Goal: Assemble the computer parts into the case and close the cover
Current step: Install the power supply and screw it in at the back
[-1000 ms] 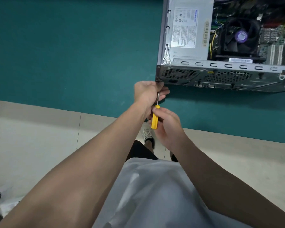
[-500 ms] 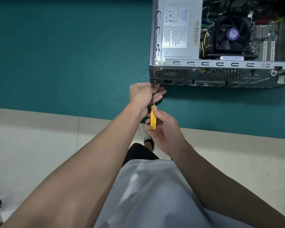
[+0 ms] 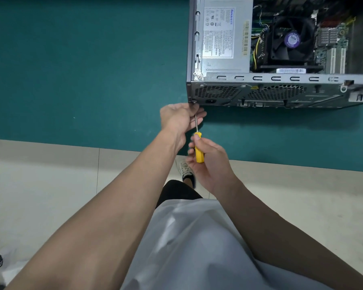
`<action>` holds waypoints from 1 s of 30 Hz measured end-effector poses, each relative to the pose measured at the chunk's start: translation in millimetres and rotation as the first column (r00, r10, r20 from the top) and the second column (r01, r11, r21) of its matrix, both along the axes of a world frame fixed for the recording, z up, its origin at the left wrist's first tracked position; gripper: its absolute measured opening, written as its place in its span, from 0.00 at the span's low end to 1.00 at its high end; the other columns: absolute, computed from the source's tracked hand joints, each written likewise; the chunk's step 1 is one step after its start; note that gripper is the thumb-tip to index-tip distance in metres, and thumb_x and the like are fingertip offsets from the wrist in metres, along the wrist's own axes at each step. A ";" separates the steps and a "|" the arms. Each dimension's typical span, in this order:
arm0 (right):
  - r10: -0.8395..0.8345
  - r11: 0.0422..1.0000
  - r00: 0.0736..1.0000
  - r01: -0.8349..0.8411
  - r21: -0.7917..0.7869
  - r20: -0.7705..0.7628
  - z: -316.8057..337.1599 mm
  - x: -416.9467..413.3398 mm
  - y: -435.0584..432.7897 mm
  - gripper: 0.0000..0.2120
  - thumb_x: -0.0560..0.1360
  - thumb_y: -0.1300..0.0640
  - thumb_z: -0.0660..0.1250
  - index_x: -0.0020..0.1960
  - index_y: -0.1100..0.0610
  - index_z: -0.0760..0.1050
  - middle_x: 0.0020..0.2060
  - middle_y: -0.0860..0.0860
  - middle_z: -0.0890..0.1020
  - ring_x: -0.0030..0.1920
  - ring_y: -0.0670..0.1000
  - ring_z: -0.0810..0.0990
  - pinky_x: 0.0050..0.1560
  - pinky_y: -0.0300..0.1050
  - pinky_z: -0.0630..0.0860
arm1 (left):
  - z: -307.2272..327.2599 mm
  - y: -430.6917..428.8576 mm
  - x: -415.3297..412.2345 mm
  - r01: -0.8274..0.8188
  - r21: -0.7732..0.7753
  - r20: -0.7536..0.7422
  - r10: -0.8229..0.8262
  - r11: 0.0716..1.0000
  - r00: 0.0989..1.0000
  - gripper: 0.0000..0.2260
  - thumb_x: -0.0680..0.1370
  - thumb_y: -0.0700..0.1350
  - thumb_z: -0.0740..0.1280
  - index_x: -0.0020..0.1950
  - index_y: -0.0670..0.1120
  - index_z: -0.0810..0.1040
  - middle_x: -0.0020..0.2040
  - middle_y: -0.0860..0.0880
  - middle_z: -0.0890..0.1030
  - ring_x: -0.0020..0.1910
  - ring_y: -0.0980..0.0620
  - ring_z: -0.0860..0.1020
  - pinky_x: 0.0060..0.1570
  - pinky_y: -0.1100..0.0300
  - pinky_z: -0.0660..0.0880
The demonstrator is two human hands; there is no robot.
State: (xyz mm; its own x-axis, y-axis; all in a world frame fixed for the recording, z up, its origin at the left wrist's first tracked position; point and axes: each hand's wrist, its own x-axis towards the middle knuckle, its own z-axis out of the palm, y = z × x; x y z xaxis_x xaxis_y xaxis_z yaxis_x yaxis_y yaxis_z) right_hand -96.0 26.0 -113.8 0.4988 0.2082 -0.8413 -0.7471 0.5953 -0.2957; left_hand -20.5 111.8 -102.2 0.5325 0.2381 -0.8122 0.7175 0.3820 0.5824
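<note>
Since the earlier frame the right hand [image 3: 212, 166] has rolled its fingers on the screwdriver [image 3: 198, 147], baring more of the yellow handle, which thumb and fingertips pinch. The left hand [image 3: 179, 118] is nearly flat, its loosely straight fingers lying behind the metal shaft. The tip meets the near-left corner of the open case [image 3: 218, 95] (power supply [image 3: 224, 38] and fan [image 3: 291, 38] visible inside), far right on the green mat [image 3: 92, 70].

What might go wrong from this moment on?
The screwdriver in the right hand has its tip at the lower rear corner of the case, the left hand right beside the shaft; a slip could jab its fingers. Neither hand clearly braces the case, so pushing might slide it on the green mat.
</note>
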 end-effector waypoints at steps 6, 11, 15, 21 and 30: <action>0.057 0.967 0.997 -0.041 0.252 -0.054 0.8 2.1 -4.0 0.12 0.81 0.52 0.59 0.50 0.59 0.76 0.34 0.49 0.74 0.28 0.44 0.65 0.27 0.36 0.61 | -0.8 7.1 1.4 0.101 -0.111 -0.012 -0.103 0.989 0.995 0.03 0.78 0.34 0.66 0.50 0.35 0.77 0.41 0.41 0.84 0.39 0.46 0.85 0.39 0.61 0.82; 0.020 0.996 0.998 -0.014 0.090 -0.065 3.4 1.5 4.6 0.08 0.78 0.56 0.66 0.48 0.61 0.76 0.36 0.54 0.78 0.31 0.48 0.74 0.30 0.38 0.71 | -0.5 8.3 4.4 0.069 -0.050 -0.037 -0.071 0.996 0.997 0.03 0.75 0.32 0.69 0.48 0.34 0.77 0.40 0.39 0.84 0.37 0.46 0.85 0.36 0.61 0.81; 0.008 0.996 1.000 -0.010 -0.086 -0.022 -2.2 -1.0 2.2 0.05 0.78 0.61 0.66 0.48 0.63 0.76 0.35 0.54 0.77 0.30 0.46 0.73 0.29 0.38 0.70 | -2.5 6.5 2.2 0.045 -0.051 -0.016 -0.046 0.998 0.999 0.03 0.74 0.31 0.71 0.45 0.36 0.78 0.40 0.40 0.83 0.37 0.47 0.84 0.42 0.59 0.82; -0.087 0.931 0.986 0.130 0.342 -0.139 -4.8 -1.3 -1.5 0.12 0.80 0.55 0.59 0.49 0.63 0.76 0.34 0.52 0.74 0.26 0.44 0.65 0.24 0.35 0.63 | 0.8 12.3 3.4 0.181 -0.167 -0.029 -0.188 0.969 0.982 0.06 0.80 0.35 0.64 0.53 0.33 0.77 0.44 0.39 0.84 0.41 0.45 0.85 0.41 0.58 0.82; 0.067 0.933 0.992 -0.025 -0.360 0.104 -4.3 -3.5 16.2 0.10 0.79 0.58 0.64 0.40 0.60 0.77 0.28 0.51 0.74 0.25 0.46 0.66 0.24 0.38 0.62 | -2.1 5.1 -0.5 0.048 -0.138 -0.028 -0.052 0.989 0.998 0.03 0.76 0.32 0.68 0.48 0.33 0.78 0.40 0.38 0.84 0.38 0.44 0.85 0.36 0.61 0.81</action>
State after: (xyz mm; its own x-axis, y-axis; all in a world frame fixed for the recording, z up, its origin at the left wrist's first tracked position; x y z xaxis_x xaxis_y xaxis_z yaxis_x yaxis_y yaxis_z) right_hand -99.5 42.2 -118.1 0.5914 -0.0710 -0.8032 -0.7207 0.4003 -0.5661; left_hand -21.1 116.8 -104.3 0.5147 0.0974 -0.8518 0.7547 0.4199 0.5041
